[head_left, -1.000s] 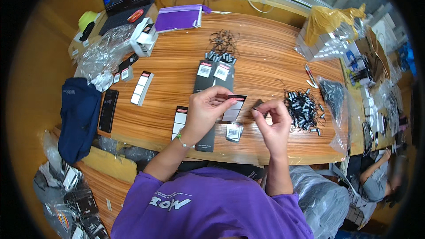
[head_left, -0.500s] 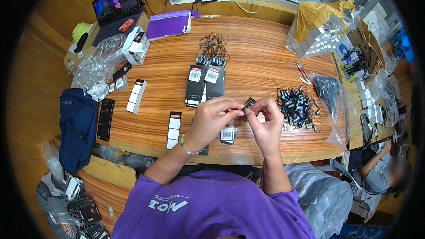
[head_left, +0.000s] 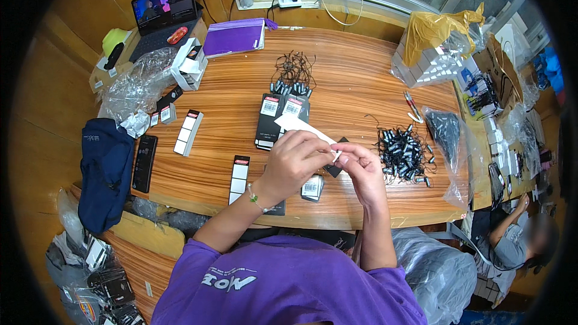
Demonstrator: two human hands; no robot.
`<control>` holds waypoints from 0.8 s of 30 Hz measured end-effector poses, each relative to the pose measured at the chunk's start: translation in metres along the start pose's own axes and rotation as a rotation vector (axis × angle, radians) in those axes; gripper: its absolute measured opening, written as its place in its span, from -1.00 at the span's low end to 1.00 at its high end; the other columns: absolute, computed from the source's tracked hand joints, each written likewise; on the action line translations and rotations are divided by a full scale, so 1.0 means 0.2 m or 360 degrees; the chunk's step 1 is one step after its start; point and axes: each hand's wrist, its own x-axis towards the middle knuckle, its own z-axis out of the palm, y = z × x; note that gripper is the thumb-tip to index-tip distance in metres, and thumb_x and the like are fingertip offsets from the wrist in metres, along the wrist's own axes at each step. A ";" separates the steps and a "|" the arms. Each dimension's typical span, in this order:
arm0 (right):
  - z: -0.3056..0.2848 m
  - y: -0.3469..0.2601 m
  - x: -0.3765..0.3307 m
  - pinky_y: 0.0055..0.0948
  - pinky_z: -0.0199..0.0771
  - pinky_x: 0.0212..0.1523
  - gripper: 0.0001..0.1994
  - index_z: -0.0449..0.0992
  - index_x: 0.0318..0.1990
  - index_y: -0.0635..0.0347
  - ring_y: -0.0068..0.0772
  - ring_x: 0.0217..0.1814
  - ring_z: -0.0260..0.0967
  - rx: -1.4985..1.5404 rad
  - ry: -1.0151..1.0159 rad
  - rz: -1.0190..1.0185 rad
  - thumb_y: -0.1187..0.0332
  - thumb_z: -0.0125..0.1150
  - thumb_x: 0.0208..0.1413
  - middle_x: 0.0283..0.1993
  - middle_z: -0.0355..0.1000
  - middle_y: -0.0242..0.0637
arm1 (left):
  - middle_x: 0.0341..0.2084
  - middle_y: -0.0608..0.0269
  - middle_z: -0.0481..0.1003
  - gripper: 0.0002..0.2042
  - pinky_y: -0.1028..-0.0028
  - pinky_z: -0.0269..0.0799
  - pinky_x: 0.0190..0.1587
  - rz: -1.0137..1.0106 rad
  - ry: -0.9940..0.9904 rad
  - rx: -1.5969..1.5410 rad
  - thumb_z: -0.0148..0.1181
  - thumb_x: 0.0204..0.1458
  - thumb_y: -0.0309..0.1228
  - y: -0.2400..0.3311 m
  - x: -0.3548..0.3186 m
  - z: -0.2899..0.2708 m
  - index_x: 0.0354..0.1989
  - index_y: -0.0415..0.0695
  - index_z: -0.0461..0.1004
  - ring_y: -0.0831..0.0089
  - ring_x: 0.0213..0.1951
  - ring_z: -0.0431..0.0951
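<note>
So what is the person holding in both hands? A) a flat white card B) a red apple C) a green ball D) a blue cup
A: the left hand and the right hand meet above the wooden table, pinching a flat white card that sticks out up and to the left.

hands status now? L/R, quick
Left hand: closed on white card.
Right hand: pinching the card's end; small black piece behind fingers.
</note>
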 end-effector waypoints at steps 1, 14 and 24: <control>-0.01 0.02 0.00 -0.68 0.34 -0.20 -0.84 0.45 -0.19 0.35 -0.63 -0.27 0.38 0.0042 0.0022 -0.0009 0.55 0.06 0.05 -0.32 0.47 -0.29 | -0.47 0.45 0.45 -0.85 0.44 0.29 -0.30 0.0049 0.0034 0.0061 0.24 -0.31 -0.44 0.00 0.00 0.01 -0.46 -0.04 0.53 0.43 -0.34 0.42; 0.00 -0.11 0.08 -0.26 0.31 -0.05 -0.91 0.27 -0.26 0.15 -0.39 -0.39 0.31 0.0684 0.0053 -0.0805 0.35 -0.06 0.17 -0.44 0.34 -0.24 | -0.45 0.23 0.50 -0.86 0.47 0.43 -0.34 -0.0346 0.0089 -0.0587 0.24 -0.17 -0.59 0.00 -0.02 0.07 -0.42 -0.21 0.43 0.33 -0.40 0.53; 0.04 -0.11 0.12 -0.39 0.26 -0.42 -0.90 0.24 -0.25 0.08 -0.46 -0.57 0.16 0.1115 -0.0162 -0.0656 0.29 -0.11 0.20 -0.55 0.25 -0.34 | -0.42 0.23 0.48 -0.90 0.60 0.42 -0.25 -0.0953 -0.0069 -0.1333 0.06 -0.08 -0.70 0.01 -0.02 0.05 -0.43 -0.28 0.47 0.58 -0.32 0.48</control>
